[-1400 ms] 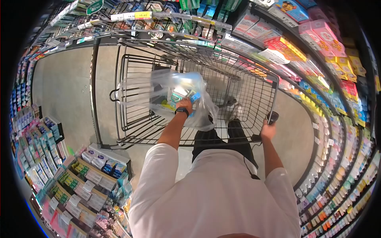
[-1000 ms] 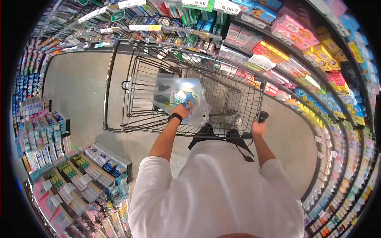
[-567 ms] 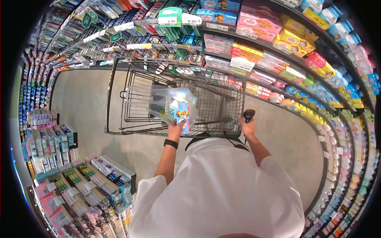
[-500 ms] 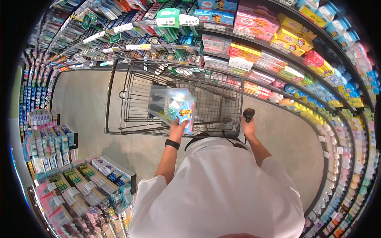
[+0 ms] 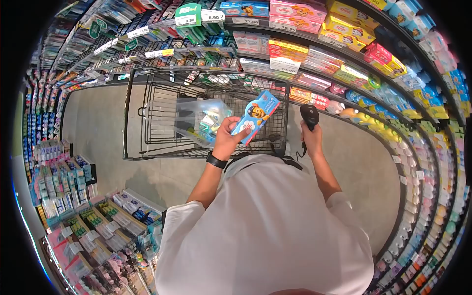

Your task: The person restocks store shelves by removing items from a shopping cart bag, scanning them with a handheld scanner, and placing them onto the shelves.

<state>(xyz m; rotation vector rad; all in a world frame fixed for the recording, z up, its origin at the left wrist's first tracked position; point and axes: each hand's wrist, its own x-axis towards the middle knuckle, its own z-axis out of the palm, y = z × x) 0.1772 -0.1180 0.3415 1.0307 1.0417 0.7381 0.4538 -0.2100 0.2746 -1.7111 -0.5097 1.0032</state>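
Observation:
My left hand (image 5: 229, 138) is closed on a blue toothpaste box (image 5: 256, 118) with a cartoon dog on its front. It holds the box tilted over the near side of the black wire shopping cart (image 5: 132, 115). Out to the right, my right hand (image 5: 312, 137) is wrapped round the handle of a black handheld scanner (image 5: 309, 116), whose head points away from me. A cord hangs below that hand. Left of the toothpaste box, a clear plastic bag (image 5: 189, 114) with several small packages lies in the cart.
Stocked shelves curve across the back and right, with pink boxes (image 5: 297, 14), yellow boxes (image 5: 344, 32) and price tags. A low display of packaged goods (image 5: 93, 231) stands at the near left. Grey floor (image 5: 354, 177) runs between cart and shelves.
My left hand has moved right with the toothpaste box, lifting it away from the plastic bag and tilting it. My right hand has raised the scanner. The view has shifted slightly.

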